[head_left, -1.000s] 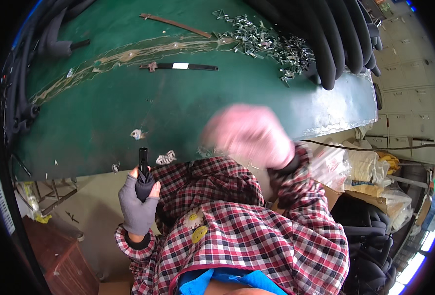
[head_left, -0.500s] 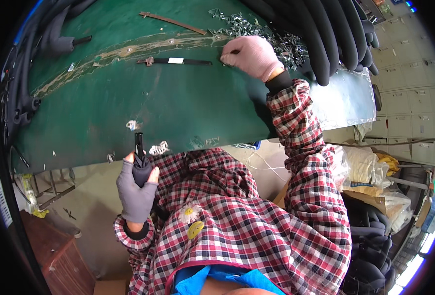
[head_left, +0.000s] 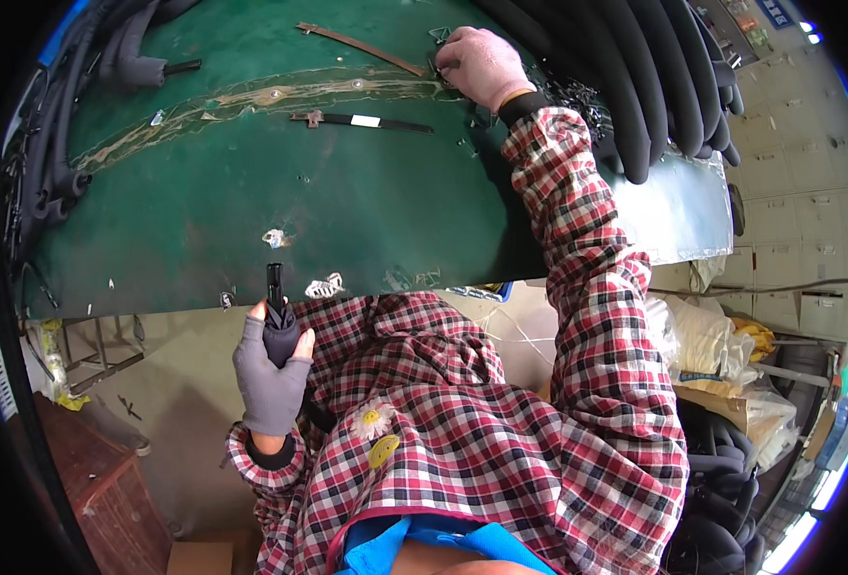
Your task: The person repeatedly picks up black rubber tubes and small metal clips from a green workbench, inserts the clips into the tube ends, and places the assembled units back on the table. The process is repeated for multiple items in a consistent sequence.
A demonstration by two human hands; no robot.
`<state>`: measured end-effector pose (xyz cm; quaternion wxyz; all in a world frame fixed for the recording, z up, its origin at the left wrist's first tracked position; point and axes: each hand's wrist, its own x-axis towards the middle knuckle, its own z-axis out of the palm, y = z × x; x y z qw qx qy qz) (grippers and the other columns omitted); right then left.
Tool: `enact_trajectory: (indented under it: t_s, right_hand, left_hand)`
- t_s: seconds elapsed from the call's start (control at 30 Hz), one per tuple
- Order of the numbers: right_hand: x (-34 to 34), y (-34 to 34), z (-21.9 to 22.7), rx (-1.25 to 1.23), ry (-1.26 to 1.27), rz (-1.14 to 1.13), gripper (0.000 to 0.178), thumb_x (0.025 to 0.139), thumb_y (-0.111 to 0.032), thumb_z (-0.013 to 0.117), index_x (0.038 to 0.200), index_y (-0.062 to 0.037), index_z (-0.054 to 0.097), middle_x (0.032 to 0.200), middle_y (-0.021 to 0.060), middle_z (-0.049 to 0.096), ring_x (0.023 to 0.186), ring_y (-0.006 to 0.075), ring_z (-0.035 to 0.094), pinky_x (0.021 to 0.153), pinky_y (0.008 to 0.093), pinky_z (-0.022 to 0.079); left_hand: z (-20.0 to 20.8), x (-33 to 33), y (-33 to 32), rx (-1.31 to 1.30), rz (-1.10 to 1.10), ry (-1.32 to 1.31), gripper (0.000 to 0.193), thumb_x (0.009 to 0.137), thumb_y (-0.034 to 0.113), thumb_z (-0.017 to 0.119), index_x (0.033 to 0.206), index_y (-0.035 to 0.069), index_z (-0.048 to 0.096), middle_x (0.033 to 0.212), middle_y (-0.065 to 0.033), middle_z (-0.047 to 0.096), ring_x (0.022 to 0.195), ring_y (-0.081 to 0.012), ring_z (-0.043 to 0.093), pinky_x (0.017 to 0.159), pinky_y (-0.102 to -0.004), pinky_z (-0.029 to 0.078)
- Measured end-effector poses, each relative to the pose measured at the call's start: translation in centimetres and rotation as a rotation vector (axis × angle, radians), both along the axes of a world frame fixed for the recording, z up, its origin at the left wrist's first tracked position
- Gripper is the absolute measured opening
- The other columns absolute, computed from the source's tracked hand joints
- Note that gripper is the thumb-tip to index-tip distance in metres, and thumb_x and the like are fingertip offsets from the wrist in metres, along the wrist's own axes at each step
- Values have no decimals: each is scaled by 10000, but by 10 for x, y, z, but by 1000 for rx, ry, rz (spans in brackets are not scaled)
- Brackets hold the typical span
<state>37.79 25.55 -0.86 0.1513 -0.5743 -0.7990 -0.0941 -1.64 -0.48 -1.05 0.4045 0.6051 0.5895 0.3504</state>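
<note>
My left hand (head_left: 269, 383), in a grey glove with bare fingertips, is closed around a black foam-covered tube (head_left: 283, 340) at the table's near edge. A narrow, glossy black end piece (head_left: 275, 281) sticks up out of the foam. At the far side of the table, my right hand (head_left: 486, 67), in a pink glove, has its fingers bent and pressed together beside a heap of small dark metal clips (head_left: 579, 100). Whatever those fingers pinch is hidden. Between the hands lies a flat black strip (head_left: 405, 126) with a white label and a brown clamp-like end.
A thin brown strip (head_left: 362, 49) lies farther back on the green table (head_left: 184, 192). Long black foam tubes (head_left: 635, 86) overhang the far right, and more foam tubes (head_left: 55, 144) line the left edge. Pale lockers (head_left: 779, 201) stand right; a wooden cabinet (head_left: 108, 479) is lower left.
My right hand has moved farther away over the table, to the far side of the clips. My left hand keeps its grip on the tube. The view has shifted slightly.
</note>
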Motion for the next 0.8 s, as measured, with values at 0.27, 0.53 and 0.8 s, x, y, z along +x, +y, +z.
enact_trajectory:
  t_s: [0.27, 0.53, 0.8]
  right_hand:
    - [9, -36, 26, -378, 702, -137, 145, 899, -156, 724, 959, -24, 731, 814, 6, 704, 755, 86, 640, 726, 254, 538]
    - [17, -40, 8, -414, 987, -192, 118, 858, -140, 738, 946, -62, 749, 798, 51, 720, 690, 133, 673, 699, 282, 559]
    - [26, -56, -1, 4, 307, -152, 166, 858, -134, 711, 1014, -109, 760, 886, 99, 719, 803, 270, 702, 765, 348, 565]
  left_hand:
    - [0, -5, 6, -42, -17, 37, 492, 851, 42, 758, 1303, 11, 568, 914, -56, 659, 782, -144, 641, 753, -310, 537]
    - [-8, -3, 2, 28, -2, 13, 463, 878, 3, 720, 1313, 5, 561, 989, -36, 629, 804, -102, 598, 758, -276, 520]
    - [-11, -1, 7, 7, 13, 30, 495, 851, 52, 754, 1308, 7, 568, 930, -66, 653, 817, -151, 650, 783, -316, 540]
